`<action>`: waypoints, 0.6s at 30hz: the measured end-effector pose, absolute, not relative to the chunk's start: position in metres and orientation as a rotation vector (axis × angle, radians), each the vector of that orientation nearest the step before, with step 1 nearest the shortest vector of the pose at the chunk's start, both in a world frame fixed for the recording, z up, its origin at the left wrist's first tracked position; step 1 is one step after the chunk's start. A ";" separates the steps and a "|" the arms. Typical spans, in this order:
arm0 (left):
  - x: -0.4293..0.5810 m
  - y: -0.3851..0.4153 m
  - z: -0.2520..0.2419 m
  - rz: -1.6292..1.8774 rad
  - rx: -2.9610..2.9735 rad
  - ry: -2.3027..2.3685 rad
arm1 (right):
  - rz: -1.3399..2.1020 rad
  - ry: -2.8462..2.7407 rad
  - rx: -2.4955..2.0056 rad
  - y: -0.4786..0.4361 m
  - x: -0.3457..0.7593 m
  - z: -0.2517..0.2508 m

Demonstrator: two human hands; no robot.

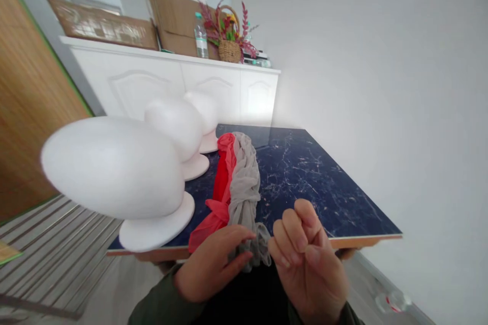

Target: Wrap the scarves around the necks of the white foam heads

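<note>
A long grey scarf (245, 183), twisted and gathered in folds, lies lengthwise on the dark blue table (293, 172). Its near end hangs over the front edge. Close along its left side runs a red scarf (224, 172), bunched and partly under the grey one. My left hand (215, 261) is over the near ends of the scarves, fingers stretched out and thumb apart, open. Whether it touches the cloth I cannot tell. Just right of the grey end, my right hand (305, 259) is raised with its fingers curled into the palm, and nothing shows in it.
Three white foam heads on round bases, the nearest head (114, 167) largest, stand along the table's left side. Behind is a white cabinet (213, 78) with cardboard boxes (173, 12), a bottle (201, 38) and a flower basket (229, 51). A metal rack (53, 254) is at left.
</note>
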State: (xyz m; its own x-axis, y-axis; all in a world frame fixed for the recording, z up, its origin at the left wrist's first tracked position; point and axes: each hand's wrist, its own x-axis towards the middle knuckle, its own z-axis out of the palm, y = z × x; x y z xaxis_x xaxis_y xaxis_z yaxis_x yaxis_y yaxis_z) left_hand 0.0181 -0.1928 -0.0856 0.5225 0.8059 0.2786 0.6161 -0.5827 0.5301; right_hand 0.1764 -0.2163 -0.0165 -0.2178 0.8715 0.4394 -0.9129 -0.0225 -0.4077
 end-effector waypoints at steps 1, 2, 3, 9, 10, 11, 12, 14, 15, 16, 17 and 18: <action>0.006 -0.204 -0.092 0.705 2.391 1.252 | 1.651 -0.728 0.093 -0.219 0.176 -0.015; -0.006 -0.214 -0.099 0.692 2.388 1.332 | 1.664 -0.736 0.110 -0.222 0.176 -0.015; -0.018 -0.223 -0.105 0.685 2.395 1.407 | 1.677 -0.743 0.126 -0.223 0.175 -0.014; -0.063 -0.241 -0.114 0.721 2.480 1.640 | 1.669 -0.746 0.160 -0.223 0.171 -0.012; -0.067 -0.240 -0.113 0.741 2.485 1.668 | 1.671 -0.751 0.157 -0.223 0.170 -0.013; -0.070 -0.238 -0.111 0.783 2.494 1.702 | 1.676 -0.755 0.153 -0.223 0.169 -0.013; -0.073 -0.236 -0.110 0.835 2.505 1.742 | 1.679 -0.760 0.152 -0.222 0.169 -0.014; -0.080 -0.231 -0.108 0.957 2.518 1.846 | 1.686 -0.766 0.151 -0.221 0.168 -0.016; -0.083 -0.229 -0.108 1.015 2.498 1.919 | 1.685 -0.769 0.150 -0.220 0.168 -0.017; -0.087 -0.226 -0.108 1.072 2.455 2.006 | 1.681 -0.769 0.146 -0.220 0.168 -0.017; -0.089 -0.225 -0.109 1.121 2.392 2.098 | 1.676 -0.772 0.141 -0.219 0.169 -0.018; -0.091 -0.223 -0.109 1.170 2.314 2.187 | 1.671 -0.775 0.134 -0.219 0.169 -0.019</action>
